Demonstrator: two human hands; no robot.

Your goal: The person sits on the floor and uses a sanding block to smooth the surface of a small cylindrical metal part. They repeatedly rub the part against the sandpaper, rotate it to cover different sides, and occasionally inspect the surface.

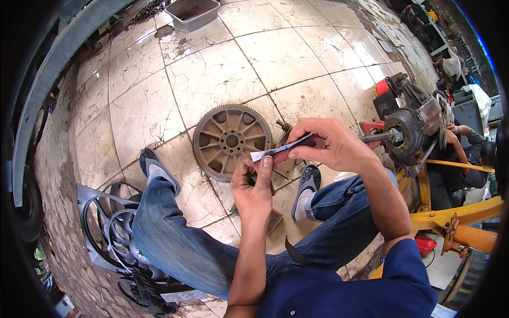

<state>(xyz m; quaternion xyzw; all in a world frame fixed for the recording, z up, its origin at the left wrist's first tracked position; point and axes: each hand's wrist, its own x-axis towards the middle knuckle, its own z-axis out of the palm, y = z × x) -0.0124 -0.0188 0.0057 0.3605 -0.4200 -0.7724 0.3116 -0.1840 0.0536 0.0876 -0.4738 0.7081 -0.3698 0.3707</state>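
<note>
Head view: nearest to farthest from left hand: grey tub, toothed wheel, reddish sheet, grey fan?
From left hand:
1. Reddish sheet: in its grip.
2. Toothed wheel: on floor, ahead.
3. Grey fan: beside left leg.
4. Grey tub: on floor, far ahead.

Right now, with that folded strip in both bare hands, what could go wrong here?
First, the left hand and right hand pinch the folded strip with no gloves, so a rough surface or edge might scrape the fingers.

Second, the toothed wheel lies near the left shoe; a shifting foot could knock its rim.

Third, the tiled floor is cracked in places, so a step might catch there.
</note>
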